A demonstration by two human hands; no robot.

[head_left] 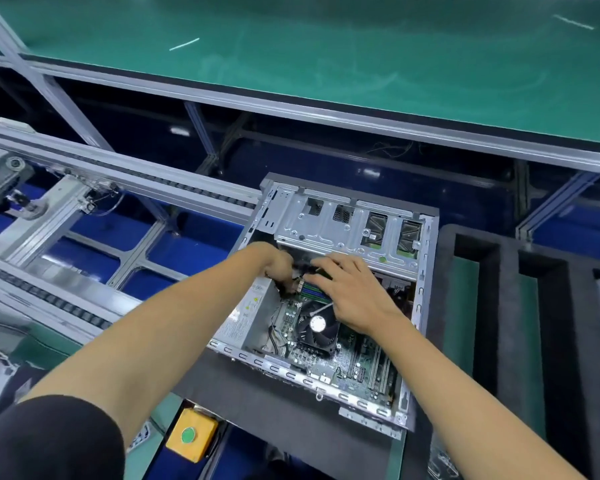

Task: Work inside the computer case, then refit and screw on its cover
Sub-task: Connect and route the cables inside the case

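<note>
Left hand (278, 268): inside computer case (420, 296), fingers curled down; grip indiscernible.
Right hand (354, 292): palm down, fingers spread over memory slots (314, 292).

Place: a factory assembly line for electronics
Upper frame: long green anti-static bench top (326, 57) edged in grey aluminium
Left: grey aluminium roller conveyor rails (118, 178) on extruded frames
Centre: open grey metal computer case (340, 216) lying at the work spot, circuit board exposed
Lower centre: yellow button box with green push-button (191, 434)
Right: black foam slotted tray (506, 306)
</note>
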